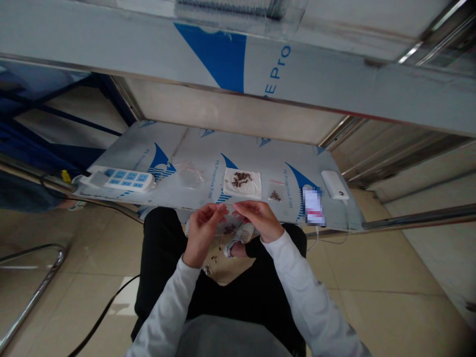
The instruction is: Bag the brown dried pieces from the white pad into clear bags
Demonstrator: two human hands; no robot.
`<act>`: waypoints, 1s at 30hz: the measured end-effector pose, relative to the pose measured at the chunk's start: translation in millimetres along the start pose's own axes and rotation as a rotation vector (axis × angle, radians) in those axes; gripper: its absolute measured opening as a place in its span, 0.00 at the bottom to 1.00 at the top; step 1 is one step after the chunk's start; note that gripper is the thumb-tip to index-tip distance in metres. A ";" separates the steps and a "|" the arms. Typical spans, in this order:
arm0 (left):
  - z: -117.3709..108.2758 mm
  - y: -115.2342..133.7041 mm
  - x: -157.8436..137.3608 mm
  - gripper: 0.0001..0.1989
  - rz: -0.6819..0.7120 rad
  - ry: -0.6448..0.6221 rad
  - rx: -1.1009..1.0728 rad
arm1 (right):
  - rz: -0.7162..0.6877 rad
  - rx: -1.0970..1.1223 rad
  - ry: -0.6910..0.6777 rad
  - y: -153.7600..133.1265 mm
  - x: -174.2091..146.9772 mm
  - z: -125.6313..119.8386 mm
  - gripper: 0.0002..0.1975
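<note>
My left hand (206,229) is closed in a pinch above my lap, at the front edge of the table. Facing it, my right hand (260,217) also pinches with thumb and forefinger. Between the fingertips shows what looks like a small clear plastic bag (229,210), its outline faint. Just beyond the hands, a pile of small brown screws (241,179) lies on a white cloth or paper (255,187). To its right is a small clear bag holding several screws (274,195). Left of the pile are clear plastic bags (189,175), lying flat.
A white power strip (128,180) lies at the table's left. On the right are a phone (313,205) and a white power bank (334,185) with cables. An upper shelf (148,59) crosses above the film-covered table (197,146). Small metal pieces (207,270) lie on the floor.
</note>
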State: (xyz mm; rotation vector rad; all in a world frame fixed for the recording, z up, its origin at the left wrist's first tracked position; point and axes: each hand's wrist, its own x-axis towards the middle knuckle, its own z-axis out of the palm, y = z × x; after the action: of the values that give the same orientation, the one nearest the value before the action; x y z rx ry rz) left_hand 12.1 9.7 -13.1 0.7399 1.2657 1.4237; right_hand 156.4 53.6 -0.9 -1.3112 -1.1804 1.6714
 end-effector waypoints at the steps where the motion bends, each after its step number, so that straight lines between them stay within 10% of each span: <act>1: 0.2 -0.8 -0.3 0.10 0.010 0.006 -0.003 | 0.026 -0.004 -0.013 1.8 -0.4 -0.1 0.17; 22: -0.4 -5.4 -1.7 0.09 0.111 -0.217 0.131 | -0.417 -0.290 0.164 10.6 -22.3 -5.9 0.11; 30: -0.6 -11.0 -4.9 0.06 0.178 -0.169 0.155 | -0.297 -0.009 0.076 23.2 -24.5 -7.4 0.11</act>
State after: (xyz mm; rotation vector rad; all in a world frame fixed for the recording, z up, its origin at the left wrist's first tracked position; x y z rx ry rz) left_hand 16.1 3.7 -22.9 1.0782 1.2112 1.3813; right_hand 169.9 25.1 -15.1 -1.1313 -1.2694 1.3931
